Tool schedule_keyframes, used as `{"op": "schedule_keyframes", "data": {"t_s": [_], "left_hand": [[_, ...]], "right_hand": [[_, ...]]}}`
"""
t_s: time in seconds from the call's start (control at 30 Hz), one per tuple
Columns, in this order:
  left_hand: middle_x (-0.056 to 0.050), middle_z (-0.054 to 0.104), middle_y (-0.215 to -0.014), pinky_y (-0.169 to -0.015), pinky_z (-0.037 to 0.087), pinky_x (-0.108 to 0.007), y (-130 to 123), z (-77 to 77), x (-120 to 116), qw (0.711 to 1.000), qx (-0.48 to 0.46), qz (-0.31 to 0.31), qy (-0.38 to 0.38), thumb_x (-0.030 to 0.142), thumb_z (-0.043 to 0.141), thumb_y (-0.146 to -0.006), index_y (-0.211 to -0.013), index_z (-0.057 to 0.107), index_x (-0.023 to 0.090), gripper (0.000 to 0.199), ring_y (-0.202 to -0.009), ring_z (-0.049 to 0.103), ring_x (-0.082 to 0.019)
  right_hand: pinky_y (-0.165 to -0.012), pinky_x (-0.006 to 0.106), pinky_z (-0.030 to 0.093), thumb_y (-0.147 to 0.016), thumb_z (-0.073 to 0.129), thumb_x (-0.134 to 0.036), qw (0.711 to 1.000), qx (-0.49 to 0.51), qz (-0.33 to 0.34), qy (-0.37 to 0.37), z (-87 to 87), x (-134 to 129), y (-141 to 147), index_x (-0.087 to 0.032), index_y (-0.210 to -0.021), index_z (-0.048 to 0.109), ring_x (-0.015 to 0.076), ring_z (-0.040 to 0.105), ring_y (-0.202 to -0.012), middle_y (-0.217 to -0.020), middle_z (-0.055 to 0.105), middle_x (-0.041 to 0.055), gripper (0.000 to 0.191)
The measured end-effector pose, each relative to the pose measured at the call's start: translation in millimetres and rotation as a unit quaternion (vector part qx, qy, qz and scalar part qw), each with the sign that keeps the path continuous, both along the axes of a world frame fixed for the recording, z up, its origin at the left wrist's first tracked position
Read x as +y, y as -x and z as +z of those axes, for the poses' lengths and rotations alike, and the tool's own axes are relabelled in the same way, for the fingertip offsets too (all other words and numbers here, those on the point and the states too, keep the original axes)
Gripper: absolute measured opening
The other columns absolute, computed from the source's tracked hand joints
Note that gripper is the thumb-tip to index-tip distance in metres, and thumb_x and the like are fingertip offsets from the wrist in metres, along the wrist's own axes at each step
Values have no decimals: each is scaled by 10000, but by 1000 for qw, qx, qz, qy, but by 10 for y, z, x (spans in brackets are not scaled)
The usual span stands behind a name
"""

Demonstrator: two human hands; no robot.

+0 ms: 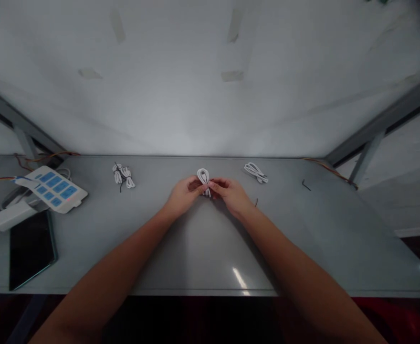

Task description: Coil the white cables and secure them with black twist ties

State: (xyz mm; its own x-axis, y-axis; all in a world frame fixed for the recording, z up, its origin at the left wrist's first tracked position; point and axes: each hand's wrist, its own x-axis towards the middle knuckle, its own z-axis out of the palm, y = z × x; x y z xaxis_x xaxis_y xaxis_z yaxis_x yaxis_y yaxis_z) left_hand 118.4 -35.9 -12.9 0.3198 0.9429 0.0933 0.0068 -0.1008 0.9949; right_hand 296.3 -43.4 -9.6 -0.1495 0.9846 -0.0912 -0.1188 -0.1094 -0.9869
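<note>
A white cable (203, 176), coiled into a small bundle, is held up over the middle of the table between my two hands. My left hand (183, 196) pinches the bundle's left side with thumb and fingers. From the right, my right hand (232, 195) closes its thumb and index finger at the bundle's middle. A thin dark strand shows there, partly hidden by the fingers. Another white cable bundle (256, 172) lies to the right, beyond my right hand. Farther left rest two white bundles (123, 176) with dark ties around them.
A white power strip (67, 193) with blue panels sits at the left, near a white adapter (15, 215) and a dark tablet (33, 248). Short dark ties (306, 185) lie on the right of the grey table (210, 253). A pale wall (181, 110) rises behind.
</note>
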Motion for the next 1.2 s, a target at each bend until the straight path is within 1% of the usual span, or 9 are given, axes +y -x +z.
{"op": "schedule_keyframes", "data": {"t_s": [0.13,0.23,0.37,0.47,0.57,0.73,0.87,1.07,1.2], "left_hand": [[-83,761,-1015,-953,536,-387,-11,1,-6,1000,-1,-21,-7,418,759,-849,-1077,733,176,333,-967,703,-224],[-92,738,-1064,-878,565,-365,-46,32,-56,996,-54,-32,65,425,760,-860,-1128,689,177,372,-920,700,-206],[-106,709,-1070,-825,577,-356,-78,94,-123,966,-155,-23,208,331,749,-883,-1261,587,178,439,-866,695,-181],[-99,687,-1091,-820,570,-353,-52,130,-126,960,-169,34,222,264,763,-862,-1317,535,189,514,-828,706,-171],[-87,664,-1178,-872,553,-349,1,136,-103,974,-149,70,155,278,796,-828,-1305,559,209,537,-879,715,-168],[-56,722,-985,-920,510,-332,45,118,-78,998,-49,29,22,341,827,-795,-1218,652,183,485,-928,679,-170],[-55,719,-970,-838,506,-298,26,102,-62,997,25,59,-44,374,790,-828,-1217,672,179,451,-881,652,-165],[-17,669,-825,-555,457,-232,-2,23,-48,994,-48,45,93,541,699,-885,-1085,621,190,411,-660,626,-139],[-2,622,-839,-478,430,-216,-20,70,-85,978,-120,35,167,452,728,-872,-1116,598,201,373,-582,600,-109]], "right_hand": [[-610,285,447,-719,790,-456,999,-6,-36,-38,-27,-4,28,-186,-860,722,132,538,-613,-688,652,-4,312],[-649,298,464,-794,710,-386,990,-96,-66,-80,-23,-27,32,-194,-833,693,158,587,-662,-726,673,16,196],[-725,318,467,-869,614,-289,941,-263,-105,-188,7,-65,17,-204,-816,657,187,619,-764,-822,701,45,108],[-743,321,452,-891,581,-238,904,-333,-119,-242,16,-61,-7,-206,-812,631,192,608,-776,-848,694,58,98],[-729,312,438,-897,565,-206,900,-353,-100,-236,5,-36,-30,-207,-823,617,192,599,-767,-832,684,54,91],[-710,292,422,-901,575,-219,917,-336,-30,-211,20,-29,-41,-208,-830,619,177,583,-758,-805,672,28,84],[-733,296,431,-902,548,-199,920,-314,18,-235,101,-77,-28,-209,-817,612,175,580,-774,-819,665,22,107],[-750,291,436,-906,576,-143,890,-355,89,-273,216,-130,-47,-201,-838,643,175,590,-792,-862,673,33,112],[-782,296,433,-913,524,-73,845,-441,90,-288,229,-101,-111,-192,-882,690,183,605,-832,-932,673,62,206]]}}
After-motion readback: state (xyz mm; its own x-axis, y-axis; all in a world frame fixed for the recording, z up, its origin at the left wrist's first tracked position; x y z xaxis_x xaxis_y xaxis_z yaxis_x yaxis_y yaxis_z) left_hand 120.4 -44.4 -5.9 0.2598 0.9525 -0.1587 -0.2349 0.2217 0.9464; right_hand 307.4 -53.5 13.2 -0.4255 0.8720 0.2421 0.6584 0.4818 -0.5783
